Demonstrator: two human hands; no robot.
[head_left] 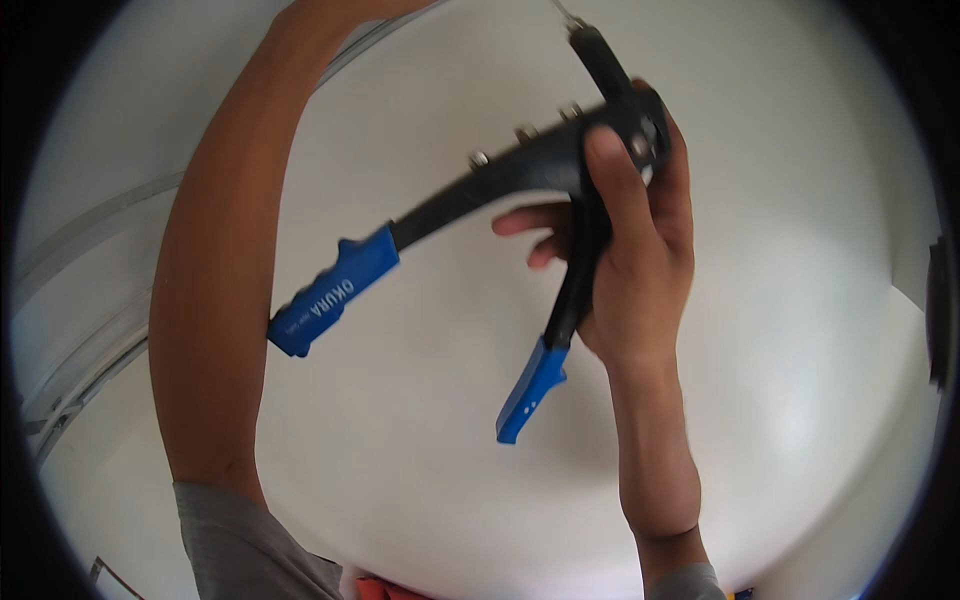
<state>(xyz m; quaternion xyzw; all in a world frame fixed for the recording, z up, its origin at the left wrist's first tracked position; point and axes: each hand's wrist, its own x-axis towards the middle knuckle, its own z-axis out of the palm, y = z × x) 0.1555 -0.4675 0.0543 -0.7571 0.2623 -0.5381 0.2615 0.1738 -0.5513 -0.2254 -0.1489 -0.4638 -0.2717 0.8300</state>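
A hand riveter point(535, 165) with a black body and two blue-gripped handles is in my right hand point(645, 235). My thumb lies over its head and my fingers pass behind it, around the upper part of one handle. The handles are spread wide apart. From the riveter's nose, tilted up at the top of the view, a thin metal pin sticks out. My left arm reaches up on the left, and only the base of my left hand point(375, 8) shows at the upper edge; its fingers are out of frame. One blue grip's end meets the edge of my left forearm in the picture.
A large smooth white surface point(420, 420) fills most of the view behind my arms. Grey metal rails point(95, 385) curve along the left side. A dark object point(938, 315) is at the right rim, and something red point(385, 588) shows at the bottom.
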